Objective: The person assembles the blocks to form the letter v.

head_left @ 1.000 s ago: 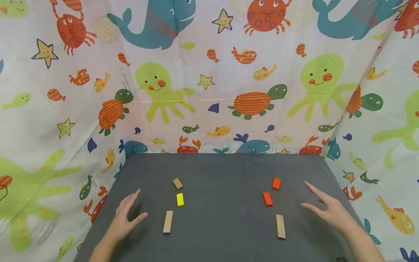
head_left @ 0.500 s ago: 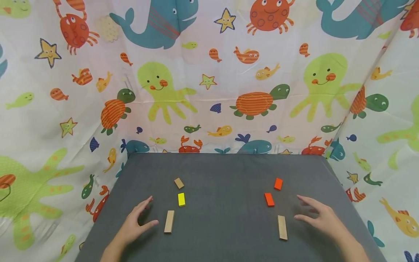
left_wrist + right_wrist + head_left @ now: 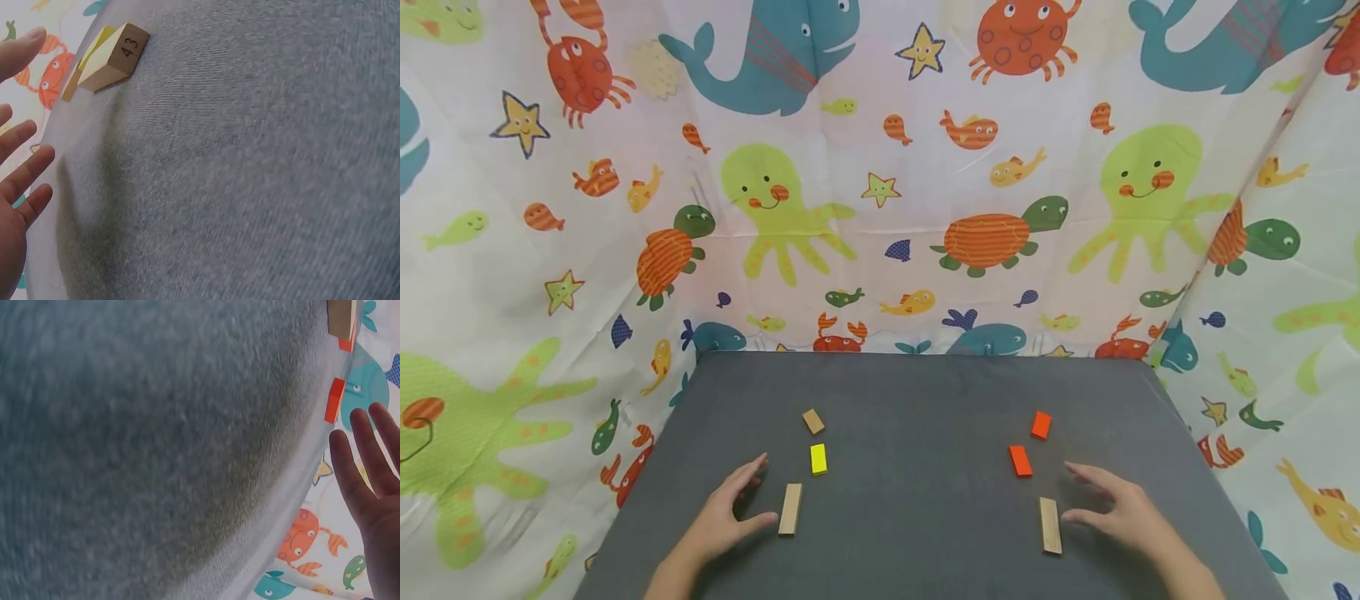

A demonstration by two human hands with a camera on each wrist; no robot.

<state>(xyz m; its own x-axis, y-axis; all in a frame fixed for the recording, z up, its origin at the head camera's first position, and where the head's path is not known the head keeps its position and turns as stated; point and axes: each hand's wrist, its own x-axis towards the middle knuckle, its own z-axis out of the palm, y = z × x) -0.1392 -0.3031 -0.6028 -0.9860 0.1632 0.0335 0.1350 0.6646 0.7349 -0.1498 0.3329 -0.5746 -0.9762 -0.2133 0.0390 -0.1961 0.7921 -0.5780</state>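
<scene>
My left hand (image 3: 726,515) hovers over the grey table with fingers spread and relaxed, its thumb tip close beside a long plain wooden block (image 3: 790,509). In the left wrist view that wooden block (image 3: 115,59) shows "43" printed on its end. Beyond it lie a yellow block (image 3: 818,459) and a short wooden block (image 3: 813,422). On the other side, my right hand (image 3: 1116,510) is held with its fingers apart and its thumb near a second long wooden block (image 3: 1050,526). Two red blocks, a nearer red block (image 3: 1020,461) and a farther red block (image 3: 1041,425), lie past it. Both hands hold nothing.
A dark grey cloth covers the table (image 3: 917,517). Behind it and along both sides hangs a white curtain (image 3: 865,258) printed with sea animals. The two groups of blocks lie apart, left and right of the table's middle.
Both hands have moved inward from the table's sides toward the long wooden blocks, their fingers a little more bent. The blocks stay where they lie; the head view has shifted slightly.
</scene>
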